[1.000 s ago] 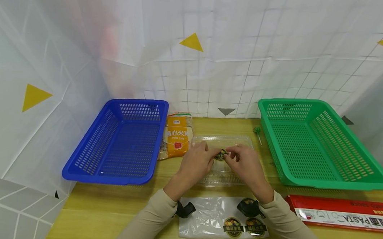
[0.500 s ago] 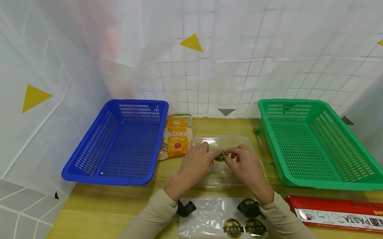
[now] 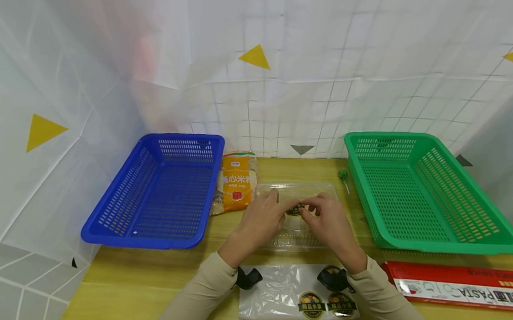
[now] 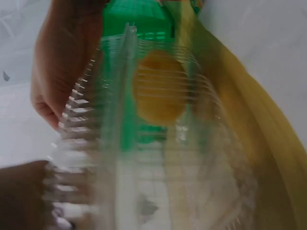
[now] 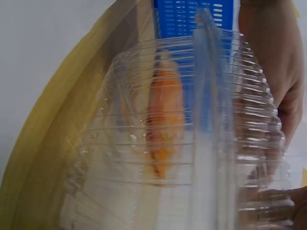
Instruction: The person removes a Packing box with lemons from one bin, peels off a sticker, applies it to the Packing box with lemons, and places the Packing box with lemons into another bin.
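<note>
A clear plastic clamshell box (image 3: pixel 300 189) lies on the wooden table between both hands. On its lid sits a round black-and-gold sticker (image 3: pixel 294 211), partly covered by fingertips. My right hand (image 3: pixel 331 220) pinches the sticker's right edge between thumb and index finger. From the other side, my left hand (image 3: pixel 261 217) stretches its index finger along the sticker's upper edge, close to the right fingertips. The left wrist view shows the box's ribbed wall, with a rounded orange shape (image 4: pixel 160 88) seen through it. Through the plastic in the right wrist view, an elongated orange shape (image 5: pixel 165 112) appears.
A blue basket (image 3: pixel 154 240) stands left, a green basket (image 3: pixel 452 246) right. Behind the box lie an orange noodle bag (image 3: pixel 237 185) and a green lollipop (image 3: pixel 343 175). A sheet of stickers (image 3: pixel 272 301) lies in front, and a red pasta box (image 3: pixel 468 286) at front right.
My left index finger has shifted slightly right across the sticker's upper edge, covering more of it. The right hand and the box have hardly moved.
</note>
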